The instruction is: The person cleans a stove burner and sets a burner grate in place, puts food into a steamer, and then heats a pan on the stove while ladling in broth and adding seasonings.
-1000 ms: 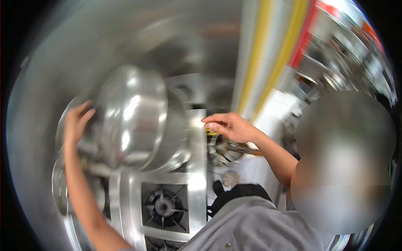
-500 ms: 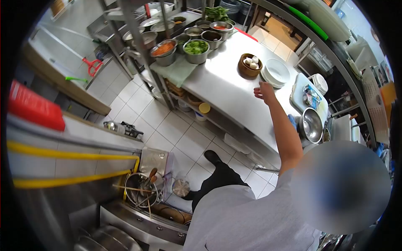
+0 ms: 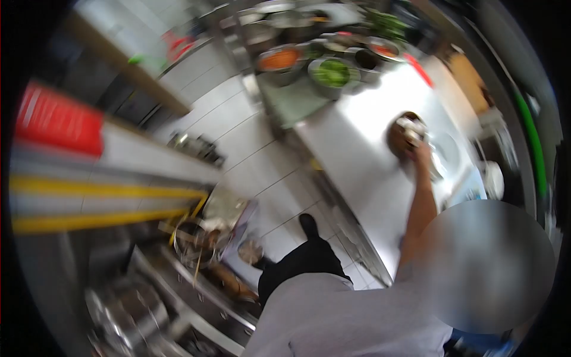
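Though it blurs, right hand (image 3: 420, 154) apparently touches basket (image 3: 395, 139).

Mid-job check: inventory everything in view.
Round deep basket: 1, brown, on table
Small rounded items: several, white, in basket
Round flat plates: uncounted, white, beside basket
Long metal table: 1, silver, centre right
Round metal bowls: several, silver, table's far end
Rectangular panel: 1, red, upper left
Straight pipes: 2, yellow, left
Round metal cookware: uncounted, silver, lower left
Other things: too blurred
Shirt: 1, grey, bottom centre
Trousers: 1, black, bottom centre
Right hand: 1, bare, at basket
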Available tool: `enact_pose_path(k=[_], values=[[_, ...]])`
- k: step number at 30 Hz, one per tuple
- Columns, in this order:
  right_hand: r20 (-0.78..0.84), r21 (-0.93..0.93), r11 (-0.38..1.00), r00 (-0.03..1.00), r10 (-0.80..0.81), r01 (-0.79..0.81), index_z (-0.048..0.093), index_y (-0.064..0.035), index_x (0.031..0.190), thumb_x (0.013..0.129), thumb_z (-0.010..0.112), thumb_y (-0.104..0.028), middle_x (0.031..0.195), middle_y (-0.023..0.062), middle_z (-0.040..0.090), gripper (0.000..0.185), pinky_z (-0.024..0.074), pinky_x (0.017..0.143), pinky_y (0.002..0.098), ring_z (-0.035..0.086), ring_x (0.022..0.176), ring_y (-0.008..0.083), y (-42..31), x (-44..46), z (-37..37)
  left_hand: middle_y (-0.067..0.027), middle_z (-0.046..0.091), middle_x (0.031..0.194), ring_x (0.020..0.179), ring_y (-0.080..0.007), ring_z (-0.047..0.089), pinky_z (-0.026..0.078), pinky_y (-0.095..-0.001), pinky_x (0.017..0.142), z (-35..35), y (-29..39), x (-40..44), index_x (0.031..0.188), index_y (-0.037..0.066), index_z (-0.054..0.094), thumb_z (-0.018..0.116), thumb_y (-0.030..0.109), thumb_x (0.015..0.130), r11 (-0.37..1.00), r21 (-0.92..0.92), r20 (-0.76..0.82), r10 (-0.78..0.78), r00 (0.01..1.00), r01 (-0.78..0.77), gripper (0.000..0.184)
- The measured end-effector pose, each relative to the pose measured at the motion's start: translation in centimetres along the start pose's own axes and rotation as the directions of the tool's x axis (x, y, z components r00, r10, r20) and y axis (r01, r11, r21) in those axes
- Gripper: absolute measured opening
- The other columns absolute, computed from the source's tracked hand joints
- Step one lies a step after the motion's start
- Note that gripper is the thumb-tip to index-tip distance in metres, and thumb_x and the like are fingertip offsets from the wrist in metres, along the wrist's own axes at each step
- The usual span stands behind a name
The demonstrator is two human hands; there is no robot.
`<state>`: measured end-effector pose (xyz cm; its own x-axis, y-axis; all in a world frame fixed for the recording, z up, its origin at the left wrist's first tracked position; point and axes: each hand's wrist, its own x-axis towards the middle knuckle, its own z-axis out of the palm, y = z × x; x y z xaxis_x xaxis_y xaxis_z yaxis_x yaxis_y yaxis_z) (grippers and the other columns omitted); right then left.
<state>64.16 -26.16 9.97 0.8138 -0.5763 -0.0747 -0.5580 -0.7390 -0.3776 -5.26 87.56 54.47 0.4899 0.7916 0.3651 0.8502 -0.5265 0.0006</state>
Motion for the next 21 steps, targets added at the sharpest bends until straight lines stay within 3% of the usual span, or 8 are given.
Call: enact_pose_path(k=[1,2,4,9,10,11,16,21], values=[[0.007,-0.18,0.966,0.982,-0.188,0.186,0.063,-0.0064,0.112,0.087,0.056,-0.045,0.084,0.017,0.069,0.046,0.0563,0.058,0.0424,0.068,0.067,0.0313,1.2,-0.2,0.1,-0.0199,0.05,0.141,0.13,-0.0307,0.048,0.034,-0.0376,0.109,-0.7,2.0,0.1,0.143,0.001,0.043,0.046,0.038,0.1,0.974,0.099,0.056,0.197,0.979,-0.202,0.056],[0.027,-0.285,0.902,0.943,-0.331,0.325,0.064,-0.0103,0.115,0.082,0.062,-0.047,0.087,0.0171,0.07,0.049,0.0557,0.061,0.0448,0.068,0.071,0.033,2.2,-0.7,0.4,-0.0197,0.047,0.144,0.134,-0.0315,0.044,0.033,-0.0378,0.111,-2.0,3.4,-2.0,0.142,0.0,0.044,0.052,0.043,0.097,0.972,0.122,0.09,-0.213,0.973,0.202,0.063],[0.029,-0.402,0.778,0.856,-0.517,0.483,0.064,-0.018,0.121,0.073,0.073,-0.051,0.093,0.0174,0.071,0.06,0.0546,0.068,0.0495,0.068,0.079,0.0364,3.6,-2.0,0.5,-0.0183,0.045,0.146,0.137,-0.0309,0.04,0.031,-0.0383,0.112,-0.8,0.0,-2.1,0.142,-0.002,0.042,0.057,0.043,0.095,0.983,0.096,0.012,-0.156,0.988,0.154,0.067],[0.094,-0.609,0.558,0.75,-0.655,0.564,0.067,-0.0077,0.105,0.074,0.068,-0.041,0.079,0.0186,0.07,0.045,0.0553,0.071,0.0498,0.068,0.074,0.0364,-0.7,-11.0,-1.6,-0.0252,0.049,0.14,0.132,-0.0332,0.047,0.035,-0.0373,0.108,3.4,0.5,0.4,0.142,-0.001,0.043,0.058,0.048,0.093,0.996,0.07,-0.018,-0.045,0.999,0.047,0.07],[0.02,0.012,0.974,0.974,-0.225,0.225,0.068,-0.0012,0.09,0.082,0.064,-0.039,0.066,0.0171,0.067,0.039,0.0562,0.057,0.0437,0.066,0.057,0.0306,-2.4,-12.0,-1.7,-0.0285,0.051,0.136,0.13,-0.0365,0.048,0.037,-0.0383,0.106,3.5,1.7,1.1,0.142,-0.002,0.042,0.057,0.048,0.093,0.987,0.118,0.04,-0.116,0.992,0.111,0.071],[0.128,0.326,0.945,0.989,-0.072,0.027,0.067,0.0047,0.08,0.091,0.057,-0.035,0.059,0.0145,0.064,0.042,0.0522,0.043,0.0356,0.062,0.046,0.0229,-9.5,-20.0,-4.3,-0.0283,0.055,0.13,0.124,-0.0381,0.052,0.04,-0.0394,0.102,4.7,0.1,2.4,0.136,-0.002,0.048,0.058,0.047,0.093,0.985,0.123,0.012,-0.125,0.992,0.122,0.066],[0.207,0.364,0.833,0.835,-0.509,0.417,0.064,0.0057,0.078,0.096,0.051,-0.028,0.054,0.0096,0.059,0.041,0.0465,0.037,0.029,0.057,0.042,0.0144,-23.2,-36.9,-4.2,-0.0253,0.067,0.088,0.083,-0.0394,0.065,0.047,-0.0432,0.075,5.9,0.4,4.2,0.1,-0.005,0.068,0.064,0.034,0.089,0.998,-0.059,0.204,0.005,0.979,0.007,0.041],[0.412,0.59,0.566,0.388,-0.824,0.576,0.06,0.0035,0.072,0.097,0.052,-0.022,0.053,0.0048,0.055,0.037,0.0391,0.039,0.0265,0.052,0.042,0.0099,-43.3,-59.3,-5.7,-0.0222,0.063,0.076,0.068,-0.0302,0.059,0.046,-0.0384,0.069,3.9,-1.5,3.3,0.095,-0.008,0.066,0.07,0.023,0.085,0.973,-0.227,0.111,0.075,0.991,-0.048,0.033]])
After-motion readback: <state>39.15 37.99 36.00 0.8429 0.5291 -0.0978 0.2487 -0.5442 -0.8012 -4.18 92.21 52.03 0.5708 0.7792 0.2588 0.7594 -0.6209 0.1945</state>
